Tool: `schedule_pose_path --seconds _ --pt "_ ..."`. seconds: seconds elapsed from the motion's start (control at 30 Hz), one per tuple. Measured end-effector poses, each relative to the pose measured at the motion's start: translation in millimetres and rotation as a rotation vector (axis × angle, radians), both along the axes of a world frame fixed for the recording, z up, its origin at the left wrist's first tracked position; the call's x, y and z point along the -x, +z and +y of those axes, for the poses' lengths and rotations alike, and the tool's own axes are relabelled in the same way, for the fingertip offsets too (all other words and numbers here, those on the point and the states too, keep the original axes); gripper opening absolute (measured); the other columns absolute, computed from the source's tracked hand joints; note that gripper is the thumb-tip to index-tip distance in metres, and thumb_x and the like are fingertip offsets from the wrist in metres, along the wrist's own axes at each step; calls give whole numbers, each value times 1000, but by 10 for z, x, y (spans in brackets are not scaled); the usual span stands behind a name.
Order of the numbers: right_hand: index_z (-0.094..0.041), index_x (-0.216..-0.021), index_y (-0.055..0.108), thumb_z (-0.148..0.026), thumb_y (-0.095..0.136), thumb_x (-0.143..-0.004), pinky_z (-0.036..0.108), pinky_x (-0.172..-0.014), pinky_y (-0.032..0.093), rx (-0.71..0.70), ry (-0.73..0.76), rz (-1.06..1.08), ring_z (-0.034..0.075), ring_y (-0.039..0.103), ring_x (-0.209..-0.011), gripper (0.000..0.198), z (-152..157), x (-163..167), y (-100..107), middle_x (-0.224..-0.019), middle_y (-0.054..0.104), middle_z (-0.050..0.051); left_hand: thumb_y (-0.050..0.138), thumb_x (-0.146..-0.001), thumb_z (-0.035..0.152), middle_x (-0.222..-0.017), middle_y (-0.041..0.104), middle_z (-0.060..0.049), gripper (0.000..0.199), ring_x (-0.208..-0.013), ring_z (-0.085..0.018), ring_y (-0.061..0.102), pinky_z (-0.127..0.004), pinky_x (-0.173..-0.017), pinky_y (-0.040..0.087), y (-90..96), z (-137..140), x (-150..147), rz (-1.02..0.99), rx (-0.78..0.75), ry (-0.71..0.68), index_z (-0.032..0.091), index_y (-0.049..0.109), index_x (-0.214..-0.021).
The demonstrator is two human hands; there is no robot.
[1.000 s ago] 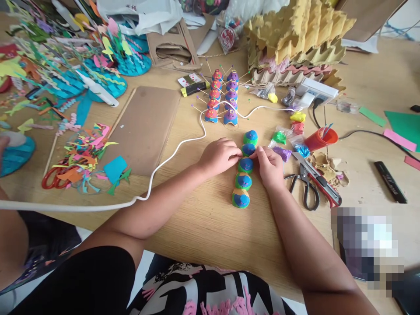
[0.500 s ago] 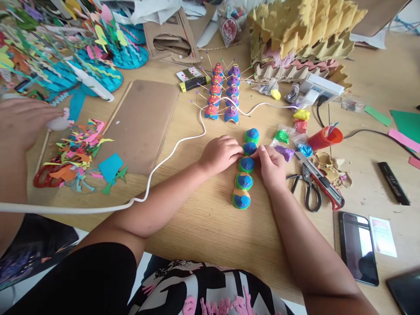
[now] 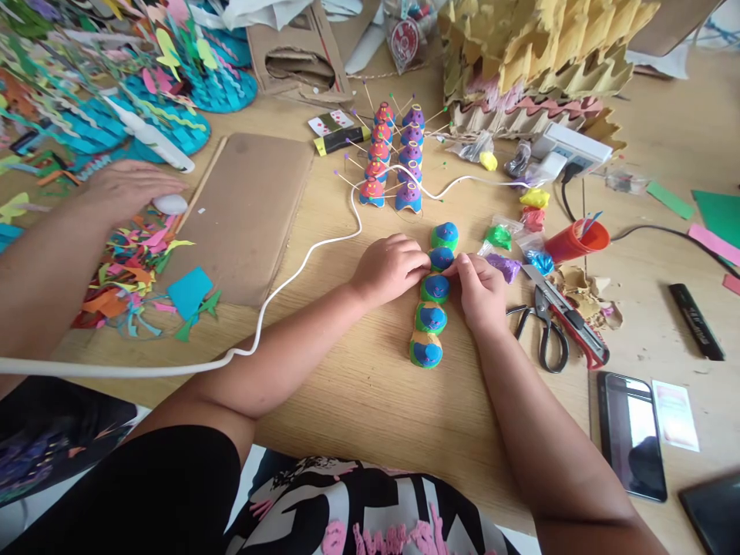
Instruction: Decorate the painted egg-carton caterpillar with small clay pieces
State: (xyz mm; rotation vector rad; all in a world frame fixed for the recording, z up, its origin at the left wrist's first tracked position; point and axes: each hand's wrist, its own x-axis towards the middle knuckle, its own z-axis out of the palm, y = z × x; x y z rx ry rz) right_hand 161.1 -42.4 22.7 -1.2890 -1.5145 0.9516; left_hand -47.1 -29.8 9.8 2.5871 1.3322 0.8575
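Note:
A strip of egg-carton cups (image 3: 432, 318), covered in green and blue clay with small blue noses, lies lengthwise in front of me. My left hand (image 3: 393, 268) is closed, its fingertips pressing the left side of the strip near the second cup from the far end. On the opposite side, my right hand (image 3: 479, 289) pinches with thumb and forefinger against the same cup. Whether a small piece sits between those fingertips cannot be made out. Beyond my hands stand two finished-looking rows, a red-and-blue strip (image 3: 378, 154) and a purple-and-blue strip (image 3: 411, 158), with pins sticking out.
Another person's hand (image 3: 124, 189) is at the left by a pale rounded object (image 3: 170, 204) and paper scraps (image 3: 124, 270). A white cable (image 3: 277, 297) crosses over my left forearm. At right lie scissors (image 3: 543, 331), a box cutter (image 3: 570, 320), clay bags and a phone (image 3: 633, 435).
The other person's hand and the pale object have moved right, over the paper scraps toward the cardboard. My own hands stay nearly still at the strip.

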Motion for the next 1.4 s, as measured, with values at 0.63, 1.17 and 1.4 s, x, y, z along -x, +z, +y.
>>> schedule_pose_path --seconds 0.63,1.17,1.4 --pt "-25 -61 69 -78 61 -97 37 -82 54 0 -6 -1 19 65 -77 64 -2 -3 -7 -75 71 3 75 -100 24 -93 81 -5 9 -94 -23 70 -38 -87 51 -12 18 57 -116 65 -39 22 82 -94" --pt "-23 -64 74 -76 62 -99 35 -80 52 -15 4 15 17 64 -75 64 -3 -4 -5 -73 70 2 77 -97 21 -90 81 -4 7 -91 -22 71 -36 -87 52 -25 17 41 -151 30 -38 20 79 -91" --pt "-24 -62 72 -80 61 -97 36 -83 54 -31 9 6 18 65 -77 67 7 5 4 -73 71 3 80 -96 21 -90 81 -4 6 -91 -22 70 -36 -86 51 -38 30 18 -149 39 -18 19 79 -91"
